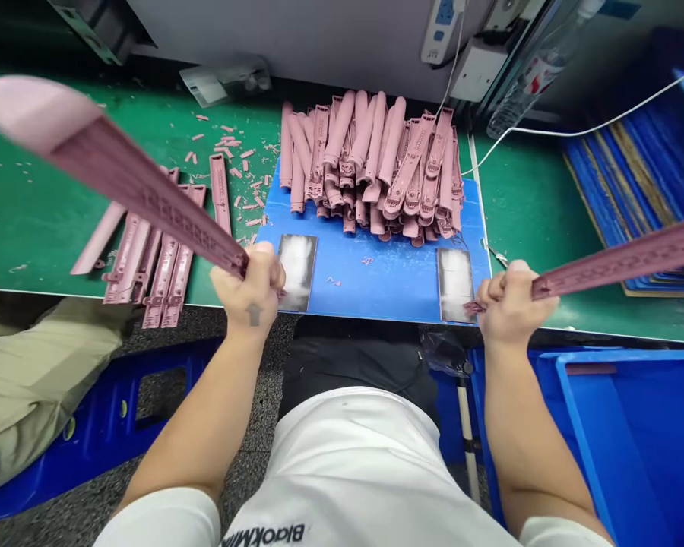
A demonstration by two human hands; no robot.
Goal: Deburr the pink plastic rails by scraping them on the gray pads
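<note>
My left hand [251, 289] is wrapped round the lower end of a long pink plastic shell [148, 194], which slants up to the left with its hollow, ribbed side showing. In my right hand [513, 304] is a second pink plastic shell [627, 258], gripped by one end and reaching out past the right edge of the view. Both hands are raised above the bench's front edge, either side of a blue board [370, 281]. At the back of that board lies a heap of similar pink shells [370, 159], some hollow side up, some rounded side up.
Two grey-white pads [296, 262] [456, 273] lie on the board. More shells [165, 266] and pink scraps [251, 175] are at left on the green bench. Blue sheets [632, 175], a bottle [536, 76], a cable, a blue bin [632, 425] stand right. Another person's leg [45, 372] is left.
</note>
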